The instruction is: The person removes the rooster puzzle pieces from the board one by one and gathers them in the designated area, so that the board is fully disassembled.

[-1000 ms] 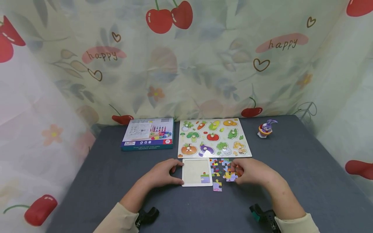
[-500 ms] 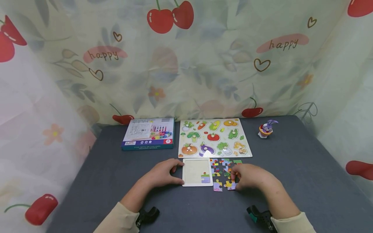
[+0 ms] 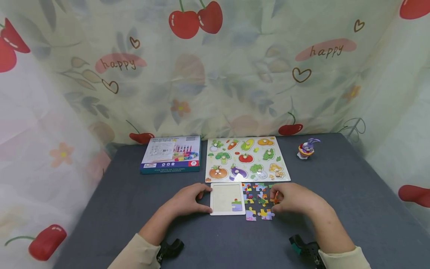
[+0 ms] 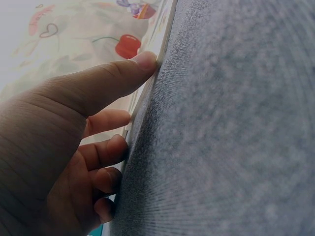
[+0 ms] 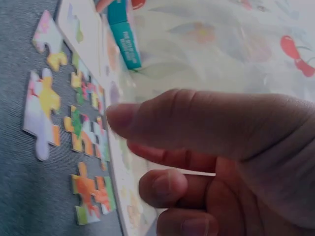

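Note:
My left hand (image 3: 188, 199) rests at the left edge of a white puzzle tray (image 3: 221, 213), its thumb and forefinger touching the rim. In the left wrist view the hand (image 4: 74, 128) has its thumb along that rim. One green and purple jigsaw piece (image 3: 237, 205) lies in the tray's lower right corner. Several loose pieces lie right of it, among them a yellow and purple piece (image 5: 45, 105) and an orange piece (image 5: 87, 191). Over them hovers my right hand (image 3: 292, 198), thumb and forefinger apart; no piece shows between them in the right wrist view.
Behind the tray lies a vegetable puzzle board (image 3: 246, 158). A flat box (image 3: 170, 155) stands to its left, and a small purple rabbit figure (image 3: 306, 148) stands at the right back. All rest on a dark grey table (image 3: 215, 243) with a patterned curtain (image 3: 235, 74) behind.
My right hand slid the yellow and purple piece toward the table's front, then let go and moved back and slightly right. My left hand stays at the tray.

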Action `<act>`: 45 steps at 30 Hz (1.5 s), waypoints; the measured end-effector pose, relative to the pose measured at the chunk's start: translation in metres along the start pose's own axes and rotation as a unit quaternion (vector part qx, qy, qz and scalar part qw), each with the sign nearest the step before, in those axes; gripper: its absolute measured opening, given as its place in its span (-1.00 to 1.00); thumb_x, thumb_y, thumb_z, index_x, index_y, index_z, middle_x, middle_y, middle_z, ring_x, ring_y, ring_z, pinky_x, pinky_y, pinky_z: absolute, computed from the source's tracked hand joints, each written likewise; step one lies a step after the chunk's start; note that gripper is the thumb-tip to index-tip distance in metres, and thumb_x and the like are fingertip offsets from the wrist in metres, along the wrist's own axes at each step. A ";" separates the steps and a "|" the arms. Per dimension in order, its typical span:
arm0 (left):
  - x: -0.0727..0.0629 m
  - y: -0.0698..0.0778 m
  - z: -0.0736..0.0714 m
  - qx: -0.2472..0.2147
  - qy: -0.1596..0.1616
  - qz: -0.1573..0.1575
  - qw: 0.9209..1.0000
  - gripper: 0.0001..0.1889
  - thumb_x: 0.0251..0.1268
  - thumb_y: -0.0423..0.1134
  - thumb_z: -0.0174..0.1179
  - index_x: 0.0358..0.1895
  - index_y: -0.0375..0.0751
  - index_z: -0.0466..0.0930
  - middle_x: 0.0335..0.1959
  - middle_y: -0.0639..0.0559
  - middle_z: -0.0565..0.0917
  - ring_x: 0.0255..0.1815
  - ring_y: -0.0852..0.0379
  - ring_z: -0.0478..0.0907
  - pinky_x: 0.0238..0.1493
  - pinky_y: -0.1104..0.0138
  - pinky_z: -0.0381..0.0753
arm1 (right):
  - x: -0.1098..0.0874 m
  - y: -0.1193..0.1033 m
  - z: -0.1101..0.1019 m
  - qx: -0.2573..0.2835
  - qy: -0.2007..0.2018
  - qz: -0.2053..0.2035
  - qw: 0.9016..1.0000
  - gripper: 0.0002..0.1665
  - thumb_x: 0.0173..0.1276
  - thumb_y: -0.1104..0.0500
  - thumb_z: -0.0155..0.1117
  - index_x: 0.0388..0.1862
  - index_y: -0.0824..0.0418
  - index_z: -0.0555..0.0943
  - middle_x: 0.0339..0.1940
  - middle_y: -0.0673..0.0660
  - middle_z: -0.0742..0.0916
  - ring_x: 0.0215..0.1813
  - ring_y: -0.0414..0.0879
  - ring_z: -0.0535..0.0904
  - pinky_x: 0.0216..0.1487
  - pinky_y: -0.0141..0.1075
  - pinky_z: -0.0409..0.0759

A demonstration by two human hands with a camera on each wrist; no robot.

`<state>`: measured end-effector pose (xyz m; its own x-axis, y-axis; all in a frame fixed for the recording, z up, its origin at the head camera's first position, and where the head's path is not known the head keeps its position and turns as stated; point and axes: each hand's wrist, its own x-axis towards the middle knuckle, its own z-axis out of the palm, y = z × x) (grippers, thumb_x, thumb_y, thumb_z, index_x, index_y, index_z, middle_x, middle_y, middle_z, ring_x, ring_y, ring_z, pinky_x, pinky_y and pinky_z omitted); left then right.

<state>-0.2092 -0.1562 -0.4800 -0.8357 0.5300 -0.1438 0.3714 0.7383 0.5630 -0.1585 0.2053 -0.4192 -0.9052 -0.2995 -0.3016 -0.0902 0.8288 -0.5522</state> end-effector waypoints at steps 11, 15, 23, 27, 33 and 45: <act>0.001 -0.001 0.001 0.004 0.003 0.005 1.000 -0.26 0.07 0.20 0.54 0.30 -0.03 0.59 -0.32 0.05 0.44 -0.31 0.13 0.39 -0.29 0.20 0.33 | -0.009 -0.002 -0.016 0.019 0.071 -0.061 0.995 -0.57 0.21 0.05 0.59 -0.04 0.17 0.62 -0.50 0.01 0.48 -0.45 -0.12 0.40 -0.41 -0.24 0.33; 0.000 -0.001 0.001 0.001 0.003 0.006 1.000 -0.27 0.07 0.18 0.54 0.30 -0.04 0.59 -0.32 0.04 0.44 -0.31 0.12 0.38 -0.29 0.20 0.32 | -0.009 -0.007 -0.017 0.021 0.086 -0.071 0.994 -0.51 0.22 0.01 0.59 0.05 0.14 0.62 -0.49 0.01 0.49 -0.47 -0.12 0.39 -0.43 -0.25 0.33; 0.000 0.000 0.000 0.002 0.002 0.004 1.000 -0.28 0.08 0.19 0.53 0.30 -0.02 0.59 -0.31 0.05 0.45 -0.30 0.13 0.39 -0.28 0.21 0.33 | -0.002 -0.025 0.000 0.001 0.097 -0.132 0.986 -0.32 0.28 0.07 0.53 0.37 0.11 0.55 -0.54 -0.04 0.46 -0.53 -0.22 0.30 -0.44 -0.28 0.31; 0.000 0.000 0.000 0.004 0.002 0.002 1.000 -0.28 0.08 0.20 0.53 0.30 0.01 0.59 -0.31 0.07 0.45 -0.30 0.13 0.40 -0.29 0.22 0.34 | 0.004 -0.033 0.015 -0.006 0.089 -0.155 0.984 -0.35 0.29 0.10 0.52 0.36 0.07 0.58 -0.58 -0.04 0.44 -0.54 -0.25 0.27 -0.44 -0.31 0.29; 0.000 0.000 0.000 0.000 0.000 -0.004 1.000 -0.28 0.08 0.20 0.53 0.31 0.02 0.58 -0.31 0.07 0.45 -0.29 0.12 0.41 -0.28 0.21 0.35 | 0.014 -0.041 0.034 -0.019 0.076 -0.150 0.986 -0.38 0.30 0.05 0.51 0.34 0.07 0.62 -0.63 -0.08 0.40 -0.58 -0.24 0.26 -0.49 -0.32 0.22; 0.000 0.000 0.001 0.003 0.001 0.003 1.000 -0.28 0.07 0.21 0.53 0.30 0.01 0.59 -0.32 0.07 0.45 -0.30 0.13 0.40 -0.30 0.22 0.33 | 0.036 -0.037 0.069 -0.010 0.034 -0.132 0.991 -0.40 0.32 0.10 0.46 0.35 0.11 0.61 -0.66 -0.09 0.45 -0.61 -0.23 0.32 -0.53 -0.31 0.22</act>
<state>-0.2093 -0.1559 -0.4806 -0.8344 0.5334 -0.1387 0.3789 0.7379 0.5585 -0.1587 0.1318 -0.4635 -0.8746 -0.4752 -0.0961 -0.3348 0.7355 -0.5890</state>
